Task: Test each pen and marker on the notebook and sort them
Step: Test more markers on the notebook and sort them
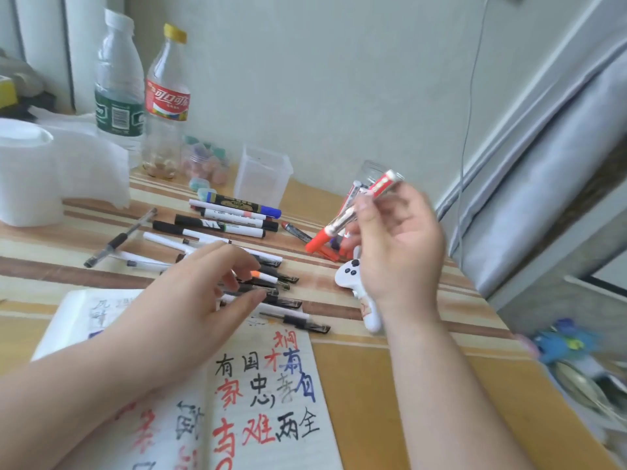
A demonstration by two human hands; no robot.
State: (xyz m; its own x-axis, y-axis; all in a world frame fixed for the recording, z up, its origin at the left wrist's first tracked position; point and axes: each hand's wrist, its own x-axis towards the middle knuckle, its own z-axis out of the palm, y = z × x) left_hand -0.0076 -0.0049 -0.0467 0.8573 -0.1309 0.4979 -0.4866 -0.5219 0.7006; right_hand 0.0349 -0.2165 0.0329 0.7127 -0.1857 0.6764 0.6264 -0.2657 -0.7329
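Notebook lies open at the near edge of the bench, full of red, black and blue characters. Just beyond, the left hand, grip wide, is spread over black pens. The right hand grips a red marker aloft. Farther back stand 2 bottles.

Clear glossy plastic bottles, matt paper notebook, smooth wood-look striped table, plastic pens.

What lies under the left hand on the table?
Under the left hand lie several black pens and the open notebook. The hand covers the pens' left ends, so their count cannot be told.
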